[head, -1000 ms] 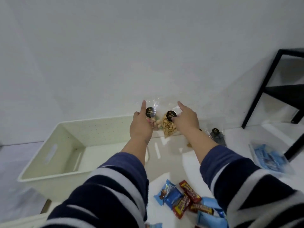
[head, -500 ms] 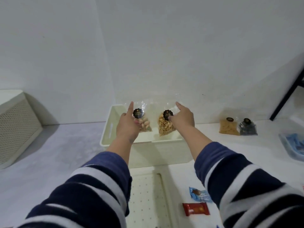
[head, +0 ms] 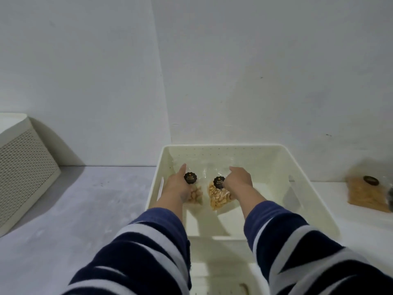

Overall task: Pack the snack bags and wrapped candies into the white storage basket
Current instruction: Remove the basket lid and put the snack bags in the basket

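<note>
At the centre of the frame, inside the white storage basket [head: 306,184], the left hand [head: 177,187] grips a clear snack bag [head: 194,189] of pale nuts, fingers curled round its left edge with the index finger extended. Just to the right, the right hand [head: 238,180] grips a second snack bag [head: 218,191] of nuts along its right edge. Both bags are held upright, low within the basket, near its far wall; whether they touch the floor cannot be determined. The bags appear light, soft and crinkly, the film probably slippery and the contents loose; gripping at a side edge or the sealed top is advisable. No other contents are visible in the basket. At the right edge of the frame, a further bag [head: 365,193] lies on the table [head: 350,226], outside the basket.
</note>
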